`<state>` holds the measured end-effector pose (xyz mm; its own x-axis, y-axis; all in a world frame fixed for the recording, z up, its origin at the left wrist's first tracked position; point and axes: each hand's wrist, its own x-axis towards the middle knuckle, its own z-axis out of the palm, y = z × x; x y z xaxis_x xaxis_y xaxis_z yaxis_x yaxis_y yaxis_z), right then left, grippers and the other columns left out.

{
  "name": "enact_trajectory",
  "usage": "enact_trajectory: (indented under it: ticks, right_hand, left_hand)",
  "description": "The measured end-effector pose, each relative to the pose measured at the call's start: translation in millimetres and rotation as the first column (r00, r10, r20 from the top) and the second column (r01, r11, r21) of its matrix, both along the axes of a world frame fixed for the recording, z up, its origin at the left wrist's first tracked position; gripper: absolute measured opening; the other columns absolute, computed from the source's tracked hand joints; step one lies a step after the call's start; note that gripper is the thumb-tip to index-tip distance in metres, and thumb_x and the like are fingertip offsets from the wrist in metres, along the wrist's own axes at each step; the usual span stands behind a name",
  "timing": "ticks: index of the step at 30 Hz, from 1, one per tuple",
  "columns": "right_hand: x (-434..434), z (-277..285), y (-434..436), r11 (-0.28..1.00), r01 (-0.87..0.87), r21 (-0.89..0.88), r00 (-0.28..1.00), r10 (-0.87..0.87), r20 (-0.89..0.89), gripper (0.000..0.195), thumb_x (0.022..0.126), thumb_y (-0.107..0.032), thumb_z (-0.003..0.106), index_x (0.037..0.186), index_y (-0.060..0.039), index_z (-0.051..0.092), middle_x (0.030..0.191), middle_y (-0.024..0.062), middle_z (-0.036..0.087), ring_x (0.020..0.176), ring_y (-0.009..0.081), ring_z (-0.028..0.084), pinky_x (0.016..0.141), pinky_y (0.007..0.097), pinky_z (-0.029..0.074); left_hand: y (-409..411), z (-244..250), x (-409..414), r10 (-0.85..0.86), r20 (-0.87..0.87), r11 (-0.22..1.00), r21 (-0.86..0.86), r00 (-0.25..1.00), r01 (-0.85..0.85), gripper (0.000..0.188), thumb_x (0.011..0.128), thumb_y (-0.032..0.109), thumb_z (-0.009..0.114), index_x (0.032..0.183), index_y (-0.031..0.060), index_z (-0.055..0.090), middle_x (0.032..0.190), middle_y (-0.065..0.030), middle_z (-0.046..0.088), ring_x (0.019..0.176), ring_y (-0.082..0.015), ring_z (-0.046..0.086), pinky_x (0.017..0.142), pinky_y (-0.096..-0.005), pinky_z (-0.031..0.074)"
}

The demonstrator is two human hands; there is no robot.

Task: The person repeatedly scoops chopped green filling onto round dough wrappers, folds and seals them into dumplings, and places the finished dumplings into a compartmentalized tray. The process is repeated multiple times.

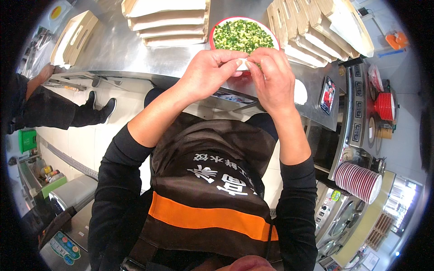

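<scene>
A small piece of white dough (242,65) is pinched between my left hand (212,73) and my right hand (273,76), the fingertips of both meeting on it. Right behind my hands, a red-rimmed bowl (244,34) holds chopped green and yellow filling. My fingers cover its near edge and part of the dough. On the steel worktop (159,61), to the right of my right hand, lies a round white thing (300,92) that I cannot identify for certain.
Stacked wooden trays with white lining stand behind left (169,28) and right (315,34) of the bowl. Another wooden tray (76,39) is at far left, beside a co-worker's hand (45,73). A phone (328,95) showing a picture lies at the worktop's right end. Stacked plates (358,182) stand farther right.
</scene>
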<state>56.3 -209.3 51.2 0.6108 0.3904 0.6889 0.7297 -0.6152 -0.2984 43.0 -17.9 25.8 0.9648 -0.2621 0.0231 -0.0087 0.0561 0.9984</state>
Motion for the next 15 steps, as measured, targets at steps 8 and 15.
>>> enact_trajectory:
  ticks: [8, 15]
  right_hand:
    - [3.2, -3.5, -7.0, 0.994, -0.106, 0.035, 0.994, 0.106, -0.017, 0.015, 0.081, -0.006, 0.08, 0.092, -0.0073, 0.07, 0.094, 0.0063, 0.07, 0.089, 0.0277, 0.067, 0.076, 0.0379, 0.055]
    - [0.1, -7.2, -4.6, 0.99, -0.093, 0.105, 0.994, 0.098, -0.044, 0.015, 0.081, -0.007, 0.08, 0.093, -0.0071, 0.071, 0.094, 0.0067, 0.071, 0.089, 0.0269, 0.067, 0.077, 0.0371, 0.055]
  left_hand:
    - [3.8, -0.6, -1.9, -0.017, 0.08, 1.0, -0.011, 0.997, 0.018, 0.033, 0.105, 0.011, 0.059, 0.135, -0.0039, 0.063, 0.125, -0.0112, 0.069, 0.107, -0.0147, 0.068, 0.093, -0.0291, 0.06]
    - [1.2, -0.9, -8.0, -0.031, 0.038, 0.998, -0.053, 0.999, 0.033, 0.034, 0.103, 0.012, 0.064, 0.134, -0.0029, 0.064, 0.113, -0.0076, 0.074, 0.101, -0.0123, 0.07, 0.089, -0.027, 0.058]
